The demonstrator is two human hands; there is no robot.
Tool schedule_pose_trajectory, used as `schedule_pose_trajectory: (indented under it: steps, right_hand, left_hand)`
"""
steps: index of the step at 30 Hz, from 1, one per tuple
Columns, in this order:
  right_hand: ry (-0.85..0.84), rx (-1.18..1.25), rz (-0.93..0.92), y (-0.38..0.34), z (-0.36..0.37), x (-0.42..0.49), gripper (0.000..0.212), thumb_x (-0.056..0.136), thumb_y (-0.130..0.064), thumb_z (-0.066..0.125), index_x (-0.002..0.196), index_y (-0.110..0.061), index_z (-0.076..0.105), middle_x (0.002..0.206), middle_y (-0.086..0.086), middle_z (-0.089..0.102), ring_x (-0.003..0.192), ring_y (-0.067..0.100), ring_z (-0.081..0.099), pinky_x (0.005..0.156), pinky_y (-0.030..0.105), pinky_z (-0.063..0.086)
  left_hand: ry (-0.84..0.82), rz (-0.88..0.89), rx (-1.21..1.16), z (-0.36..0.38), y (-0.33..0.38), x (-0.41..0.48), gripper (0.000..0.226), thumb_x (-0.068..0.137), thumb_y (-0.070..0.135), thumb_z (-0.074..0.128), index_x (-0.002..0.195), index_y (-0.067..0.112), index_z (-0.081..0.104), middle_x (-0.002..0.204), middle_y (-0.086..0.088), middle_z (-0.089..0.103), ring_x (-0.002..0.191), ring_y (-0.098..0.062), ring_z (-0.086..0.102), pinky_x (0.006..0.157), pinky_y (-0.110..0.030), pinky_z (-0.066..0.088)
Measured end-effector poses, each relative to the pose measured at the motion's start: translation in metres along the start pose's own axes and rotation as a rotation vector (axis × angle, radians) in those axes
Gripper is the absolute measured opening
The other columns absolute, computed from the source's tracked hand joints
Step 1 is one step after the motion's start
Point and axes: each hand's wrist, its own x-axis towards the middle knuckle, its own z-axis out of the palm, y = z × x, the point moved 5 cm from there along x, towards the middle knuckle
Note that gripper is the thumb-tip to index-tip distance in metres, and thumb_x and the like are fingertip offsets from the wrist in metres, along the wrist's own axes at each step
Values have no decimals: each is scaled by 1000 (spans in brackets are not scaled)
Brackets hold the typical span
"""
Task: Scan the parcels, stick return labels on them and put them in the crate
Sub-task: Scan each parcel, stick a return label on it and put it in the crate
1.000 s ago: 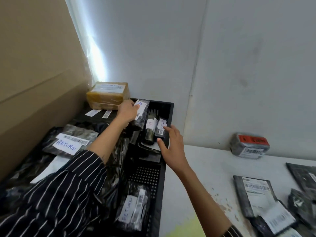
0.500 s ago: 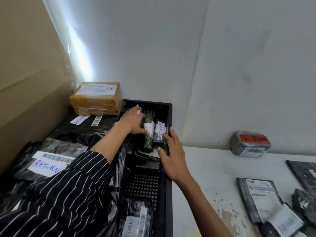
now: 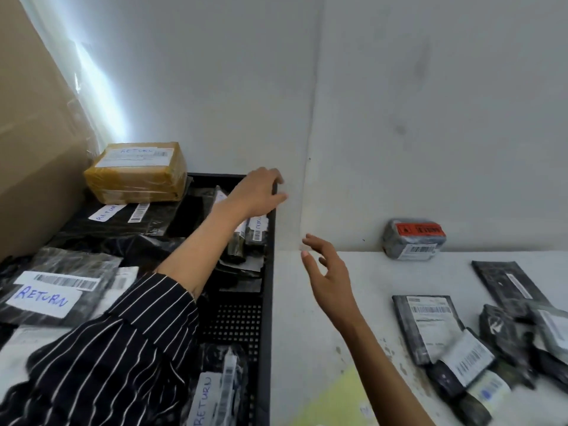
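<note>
Crate of labelled parcels, left hand on its corner, right hand free

The black crate (image 3: 270,281) sits at the left, with small parcels (image 3: 257,231) bearing RETURN labels in its far right part and a taped brown box (image 3: 138,172) at its far left. The left hand (image 3: 255,195) curls its fingers over the crate's far right corner, rim between fingers and thumb. The right hand (image 3: 329,272) hovers wide open, holding nothing, above the white table (image 3: 307,333) just right of the crate. More parcels (image 3: 427,327) lie near right, and a grey parcel (image 3: 413,238) sits by the far wall.
</note>
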Motion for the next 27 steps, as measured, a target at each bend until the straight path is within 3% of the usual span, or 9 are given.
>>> schedule_pose_trajectory:
  steps: [3,6,9,12,14,16,19,23,27]
  right_hand:
    - [140,-25,14,25,-50,-20,14,95,-16,53,104,-23,62,103,-10,64,97,2,59,85,19,45]
    - [203,-145,76,60,-102,-49,13,93,-9,53,95,-20,60,96,-3,64,88,3,58,76,15,43]
    - [238,-342,157,105,-155,-81,8,92,-8,54,91,-14,59,91,8,63,86,22,58,74,31,45]
    - [216,-542,267,154,-203,-105,11,91,-10,53,96,-6,62,98,12,62,97,31,56,80,38,43]
    - [171,-670,370,182,-232,-111,19,91,-10,55,108,-5,59,112,13,58,109,32,51,90,43,41]
    - [104,-834,433,204,-255,-108,31,91,-13,54,120,-3,53,123,15,52,118,32,44,96,44,38]
    - [6,-1020,477,226,-277,-92,40,91,-22,53,125,-1,46,128,17,45,119,33,39,96,41,33]
    - [-101,-1110,522,246,-292,-77,42,96,-35,45,126,-5,49,131,17,36,122,33,31,97,40,31]
    - [-92,-1025,523,249,-293,-75,36,94,-35,48,112,-6,59,127,13,36,122,32,29,100,40,26]
  left_hand:
    - [-31,32,-143,28,53,-2,31,91,30,58,115,9,58,116,-11,59,108,-23,54,90,-27,40]
    - [-133,29,-266,81,102,-14,26,90,25,60,108,6,62,111,-12,64,102,-25,59,85,-28,45]
    - [-278,-3,-328,151,142,-34,24,90,23,61,106,5,64,109,-14,66,103,-27,61,83,-26,44]
    - [-436,-70,-400,222,174,-63,19,90,21,59,101,7,65,107,-14,66,101,-26,60,80,-25,43]
    - [-548,-156,-458,266,189,-85,13,93,22,56,81,16,58,87,-10,61,80,-21,57,72,-25,41]
    - [-633,-266,-510,307,200,-105,26,96,24,51,71,20,45,75,-3,46,64,-13,43,70,-25,36]
    - [-732,-442,-567,353,209,-131,24,97,30,49,108,8,50,104,-10,53,85,-20,51,73,-28,36]
    - [-654,-683,-743,381,217,-145,25,97,23,50,75,13,41,71,-7,42,58,-19,39,59,-30,32]
    - [-548,-770,-880,384,225,-149,14,98,23,49,105,11,49,99,-9,54,84,-24,53,72,-34,47]
